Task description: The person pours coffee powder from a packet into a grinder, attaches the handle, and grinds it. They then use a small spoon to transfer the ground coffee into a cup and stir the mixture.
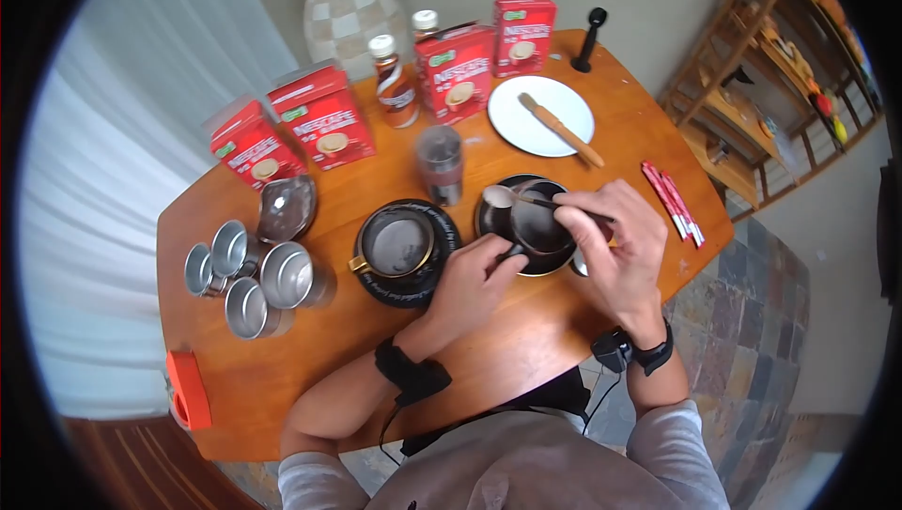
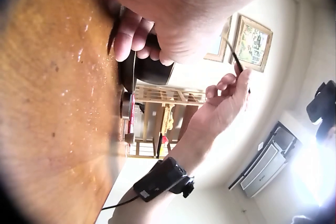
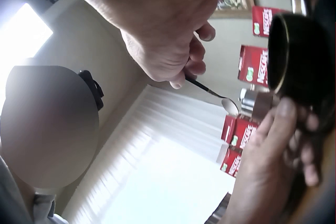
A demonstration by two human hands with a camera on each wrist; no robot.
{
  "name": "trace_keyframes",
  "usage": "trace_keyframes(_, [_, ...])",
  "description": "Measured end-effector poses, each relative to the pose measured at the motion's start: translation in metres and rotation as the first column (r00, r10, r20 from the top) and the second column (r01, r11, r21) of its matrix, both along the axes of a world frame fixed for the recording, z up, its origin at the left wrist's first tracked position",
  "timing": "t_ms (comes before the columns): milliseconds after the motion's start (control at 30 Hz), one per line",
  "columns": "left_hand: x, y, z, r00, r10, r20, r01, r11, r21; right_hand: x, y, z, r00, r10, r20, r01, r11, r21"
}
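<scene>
Steadily, the left hand [image 1: 470,285] pinches the handle [image 1: 512,252] of the black cup [image 1: 537,226] between thumb and fingers, and the cup sits on a dark saucer [image 1: 548,272] on the wooden table [image 1: 512,332]. Above it, the right hand [image 1: 622,242] has thumb and fingers closed together on the dark shaft of a spoon [image 1: 498,196], its bowl raised clear of the cup; just beside the left hand, a gold-handled cup [image 1: 398,243] rests on a black saucer with white lettering [image 1: 402,298].
</scene>
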State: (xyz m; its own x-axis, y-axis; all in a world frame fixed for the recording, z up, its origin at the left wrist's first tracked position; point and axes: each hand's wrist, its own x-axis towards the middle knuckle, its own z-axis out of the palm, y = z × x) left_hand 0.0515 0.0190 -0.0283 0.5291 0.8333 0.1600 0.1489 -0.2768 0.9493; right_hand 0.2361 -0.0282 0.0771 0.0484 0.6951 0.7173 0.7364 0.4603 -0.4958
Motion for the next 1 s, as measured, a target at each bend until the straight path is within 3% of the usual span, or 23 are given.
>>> trace_keyframes(67, [-0.001, 0.001, -0.007, 1.000, -0.008, -0.012, 0.008, 1.000, 0.030, 0.016, -0.008, 0.004, 0.999, -0.040, 0.033, 0.042, 0.997, -0.071])
trace_keyframes(133, [-0.003, 0.002, -0.007, 1.000, -0.022, -0.021, 0.023, 0.998, 0.059, 0.032, -0.009, 0.001, 0.978, -0.018, 0.206, 0.030, 0.998, -0.054])
trace_keyframes(300, [-0.006, 0.002, -0.009, 0.997, -0.069, -0.045, 0.071, 0.996, 0.052, 0.047, -0.013, -0.021, 0.825, -0.025, 0.565, 0.040, 0.999, -0.013])
trace_keyframes(500, [-0.006, 0.001, -0.005, 0.995, -0.079, -0.056, 0.081, 0.996, 0.027, 0.047, -0.025, -0.027, 0.849, 0.030, 0.527, 0.016, 0.997, -0.082])
trace_keyframes(600, [-0.002, -0.003, -0.002, 0.999, -0.033, -0.001, 0.033, 0.999, -0.010, 0.045, -0.028, -0.036, 0.902, 0.073, 0.424, -0.020, 0.991, -0.129])
trace_keyframes(833, [-0.006, -0.001, -0.002, 0.996, -0.083, -0.040, 0.082, 0.996, -0.033, 0.039, -0.024, -0.057, 1.000, -0.018, 0.008, 0.019, 0.980, -0.198])
trace_keyframes(1000, [-0.006, -0.001, -0.002, 0.995, -0.092, -0.031, 0.091, 0.995, -0.039, 0.021, -0.023, -0.062, 0.891, -0.217, -0.398, -0.001, 0.877, -0.480])
